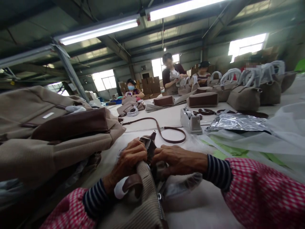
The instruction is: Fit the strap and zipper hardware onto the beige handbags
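A beige ribbed bag (pixel 145 203) with brown leather trim lies in front of me, its zipper (pixel 154 181) open. My left hand (pixel 133 157) is closed on the bag's far edge, fingers curled over it. From the right, my right hand (pixel 176 160) reaches to the opening, its fingers bent and their tips partly hidden at the dark lining (pixel 150 149). White wrapping covers part of the brown handle (pixel 134 184) beside my left wrist. Just beyond the hands, a thin brown strap (pixel 171 140) curves over the white table.
Beige bags with brown bases (pixel 71 124) are piled at the left. A grey tape dispenser (pixel 191 121), clear plastic packets (pixel 238 122) and green sheets (pixel 231 148) lie to the right. Several bags (pixel 245 97) stand farther back, where people work across the table.
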`<act>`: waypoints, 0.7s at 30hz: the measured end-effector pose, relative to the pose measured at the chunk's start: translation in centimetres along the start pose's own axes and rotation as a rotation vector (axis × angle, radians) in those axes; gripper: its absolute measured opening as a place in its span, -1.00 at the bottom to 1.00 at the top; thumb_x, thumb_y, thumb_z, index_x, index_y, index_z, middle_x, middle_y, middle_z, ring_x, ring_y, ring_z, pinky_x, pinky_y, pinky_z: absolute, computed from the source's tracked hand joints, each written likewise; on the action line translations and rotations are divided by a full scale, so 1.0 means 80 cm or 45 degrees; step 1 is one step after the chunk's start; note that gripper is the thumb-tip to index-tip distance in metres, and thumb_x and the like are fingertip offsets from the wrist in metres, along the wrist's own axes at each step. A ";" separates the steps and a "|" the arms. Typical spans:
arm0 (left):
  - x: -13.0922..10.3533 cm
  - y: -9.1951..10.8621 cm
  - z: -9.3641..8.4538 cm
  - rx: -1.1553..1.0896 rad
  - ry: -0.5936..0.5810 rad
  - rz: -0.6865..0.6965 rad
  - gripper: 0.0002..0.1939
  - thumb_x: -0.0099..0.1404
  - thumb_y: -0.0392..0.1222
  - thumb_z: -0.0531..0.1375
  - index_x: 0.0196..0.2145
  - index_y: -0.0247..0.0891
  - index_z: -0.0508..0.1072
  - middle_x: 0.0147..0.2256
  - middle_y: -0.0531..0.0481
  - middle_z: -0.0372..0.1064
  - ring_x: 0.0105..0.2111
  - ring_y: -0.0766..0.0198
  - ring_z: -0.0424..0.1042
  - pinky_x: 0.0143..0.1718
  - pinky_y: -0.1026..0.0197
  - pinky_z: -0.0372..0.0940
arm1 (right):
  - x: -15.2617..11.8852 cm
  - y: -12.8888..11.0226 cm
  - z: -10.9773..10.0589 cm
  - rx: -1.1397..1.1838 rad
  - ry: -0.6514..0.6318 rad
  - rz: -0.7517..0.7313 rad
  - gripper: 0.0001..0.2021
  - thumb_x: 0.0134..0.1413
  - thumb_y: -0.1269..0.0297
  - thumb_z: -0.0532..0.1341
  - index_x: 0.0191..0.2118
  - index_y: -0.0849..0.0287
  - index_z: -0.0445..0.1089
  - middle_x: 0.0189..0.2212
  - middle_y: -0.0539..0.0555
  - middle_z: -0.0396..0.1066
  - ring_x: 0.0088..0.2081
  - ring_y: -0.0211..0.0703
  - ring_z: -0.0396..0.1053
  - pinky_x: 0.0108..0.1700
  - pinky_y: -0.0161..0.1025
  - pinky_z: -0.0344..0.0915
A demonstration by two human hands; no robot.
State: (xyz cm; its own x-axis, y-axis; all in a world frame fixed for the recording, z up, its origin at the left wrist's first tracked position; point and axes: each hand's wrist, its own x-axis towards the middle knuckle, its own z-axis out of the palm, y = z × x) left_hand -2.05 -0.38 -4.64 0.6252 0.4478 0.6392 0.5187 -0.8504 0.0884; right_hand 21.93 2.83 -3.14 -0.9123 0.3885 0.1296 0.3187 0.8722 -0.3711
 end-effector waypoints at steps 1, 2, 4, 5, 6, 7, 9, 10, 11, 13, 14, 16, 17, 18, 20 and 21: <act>0.007 0.001 0.000 0.014 -0.027 0.021 -0.58 0.55 -0.05 0.08 -0.48 -0.22 0.34 -0.41 -0.03 0.42 -0.26 0.18 0.33 -0.03 0.04 0.28 | -0.002 0.003 0.001 0.000 -0.031 0.024 -0.76 0.09 0.35 0.38 -0.08 0.14 0.55 -0.19 0.07 0.50 -0.19 -0.12 0.37 -0.22 -0.27 0.20; 0.014 0.003 0.000 0.033 -0.061 0.043 -0.58 0.56 -0.05 0.07 -0.48 -0.22 0.34 -0.42 -0.03 0.42 -0.27 0.18 0.32 -0.04 0.05 0.28 | -0.001 0.006 0.005 0.023 -0.043 0.035 -0.79 0.08 0.37 0.37 -0.13 0.15 0.55 -0.25 0.06 0.50 -0.25 -0.15 0.36 -0.26 -0.28 0.20; 0.030 0.006 -0.001 0.064 -0.127 0.078 -0.56 0.56 -0.07 0.05 -0.50 -0.22 0.34 -0.42 -0.04 0.40 -0.27 0.18 0.32 -0.06 0.06 0.28 | 0.008 0.010 0.022 0.124 0.005 0.022 -0.87 0.06 0.38 0.36 -0.22 0.18 0.53 -0.36 0.05 0.47 -0.35 -0.18 0.31 -0.32 -0.29 0.19; 0.037 0.007 -0.002 0.067 -0.146 0.082 -0.56 0.56 -0.08 0.04 -0.50 -0.22 0.33 -0.42 -0.05 0.40 -0.27 0.17 0.32 -0.07 0.07 0.28 | 0.016 0.011 0.032 0.207 0.061 0.009 -0.89 0.06 0.37 0.37 -0.25 0.19 0.51 -0.40 0.04 0.45 -0.38 -0.20 0.28 -0.34 -0.29 0.19; 0.043 0.008 -0.002 0.061 -0.149 0.072 -0.56 0.56 -0.08 0.03 -0.51 -0.22 0.33 -0.41 -0.06 0.39 -0.26 0.17 0.32 -0.08 0.07 0.29 | 0.024 0.012 0.043 0.307 0.136 0.000 -0.90 0.07 0.36 0.37 -0.27 0.20 0.49 -0.42 0.03 0.43 -0.40 -0.20 0.26 -0.35 -0.29 0.20; 0.048 0.008 -0.003 0.049 -0.140 0.047 -0.56 0.56 -0.09 0.03 -0.50 -0.22 0.33 -0.40 -0.07 0.39 -0.25 0.16 0.33 -0.10 0.08 0.30 | 0.032 0.012 0.053 0.421 0.226 0.002 -0.89 0.08 0.33 0.37 -0.27 0.20 0.47 -0.43 0.02 0.40 -0.40 -0.21 0.24 -0.35 -0.29 0.21; 0.052 0.006 -0.001 0.018 -0.102 -0.021 -0.58 0.55 -0.08 0.04 -0.49 -0.23 0.35 -0.37 -0.10 0.40 -0.23 0.13 0.33 -0.14 0.09 0.31 | 0.048 0.010 0.069 0.658 0.422 0.024 -0.85 0.13 0.25 0.35 -0.25 0.19 0.42 -0.43 -0.01 0.36 -0.39 -0.21 0.20 -0.34 -0.28 0.24; 0.052 0.004 0.001 0.006 -0.083 -0.047 -0.59 0.54 -0.07 0.05 -0.48 -0.23 0.35 -0.36 -0.11 0.40 -0.22 0.12 0.33 -0.15 0.09 0.32 | 0.054 0.009 0.075 0.758 0.504 0.032 -0.83 0.15 0.22 0.33 -0.24 0.18 0.40 -0.42 -0.02 0.34 -0.37 -0.21 0.19 -0.32 -0.28 0.26; 0.049 0.001 0.004 -0.001 -0.070 -0.054 -0.59 0.54 -0.07 0.05 -0.48 -0.23 0.35 -0.36 -0.11 0.41 -0.22 0.12 0.33 -0.15 0.09 0.33 | 0.059 0.008 0.079 0.835 0.557 0.038 -0.82 0.17 0.20 0.32 -0.23 0.17 0.38 -0.41 -0.03 0.32 -0.36 -0.21 0.18 -0.31 -0.27 0.27; 0.039 -0.006 0.012 -0.007 -0.025 -0.017 -0.57 0.55 -0.07 0.04 -0.49 -0.22 0.34 -0.39 -0.09 0.40 -0.24 0.14 0.33 -0.09 0.06 0.33 | 0.062 0.007 0.079 0.917 0.512 0.040 -0.81 0.16 0.19 0.32 -0.26 0.16 0.34 -0.40 -0.04 0.29 -0.34 -0.22 0.15 -0.30 -0.27 0.27; 0.033 -0.010 0.016 -0.004 0.000 0.001 -0.56 0.56 -0.07 0.03 -0.49 -0.22 0.34 -0.40 -0.08 0.39 -0.25 0.14 0.33 -0.05 0.04 0.33 | 0.059 0.007 0.075 0.931 0.435 0.037 -0.81 0.14 0.20 0.33 -0.29 0.16 0.33 -0.41 -0.05 0.27 -0.35 -0.23 0.14 -0.30 -0.28 0.26; 0.021 -0.017 0.020 0.007 0.048 0.013 -0.57 0.56 -0.06 0.03 -0.48 -0.22 0.35 -0.41 -0.06 0.39 -0.25 0.15 0.34 0.02 0.00 0.32 | 0.045 0.009 0.060 0.937 0.249 0.014 -0.78 0.09 0.23 0.35 -0.39 0.17 0.31 -0.45 -0.07 0.25 -0.39 -0.27 0.11 -0.34 -0.30 0.22; 0.016 -0.018 0.021 0.016 0.060 0.005 -0.58 0.56 -0.06 0.05 -0.47 -0.22 0.36 -0.41 -0.05 0.39 -0.24 0.15 0.34 0.05 -0.02 0.32 | 0.035 0.011 0.051 0.928 0.169 -0.004 -0.78 0.09 0.25 0.36 -0.43 0.19 0.32 -0.46 -0.08 0.25 -0.40 -0.28 0.11 -0.36 -0.31 0.21; 0.013 -0.019 0.020 0.028 0.053 -0.009 -0.60 0.55 -0.08 0.06 -0.47 -0.22 0.36 -0.41 -0.04 0.39 -0.24 0.16 0.34 0.07 -0.02 0.31 | 0.024 0.013 0.040 0.907 0.114 -0.017 -0.79 0.07 0.26 0.37 -0.44 0.20 0.36 -0.47 -0.08 0.27 -0.41 -0.29 0.14 -0.35 -0.32 0.20; 0.011 -0.017 0.017 0.060 -0.001 -0.012 -0.64 0.52 -0.15 0.09 -0.46 -0.22 0.36 -0.40 -0.03 0.41 -0.24 0.17 0.35 0.11 -0.03 0.30 | 0.001 0.019 0.022 0.839 0.039 0.002 -0.85 0.05 0.28 0.39 -0.38 0.22 0.47 -0.42 -0.06 0.38 -0.37 -0.27 0.25 -0.32 -0.33 0.21; 0.013 -0.015 0.015 0.078 -0.035 0.000 -0.67 0.51 -0.19 0.10 -0.46 -0.22 0.36 -0.40 -0.03 0.42 -0.24 0.18 0.35 0.12 -0.03 0.29 | -0.007 0.021 0.017 0.795 0.001 0.036 -0.87 0.03 0.29 0.40 -0.33 0.22 0.52 -0.39 -0.05 0.43 -0.34 -0.25 0.31 -0.31 -0.33 0.21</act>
State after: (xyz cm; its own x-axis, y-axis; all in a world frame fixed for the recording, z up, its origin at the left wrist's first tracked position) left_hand -1.31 1.43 -4.96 0.6405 0.4558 0.6180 0.5528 -0.8323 0.0409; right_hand 22.63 3.69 -5.07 -0.9053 0.4096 0.1125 0.1323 0.5235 -0.8417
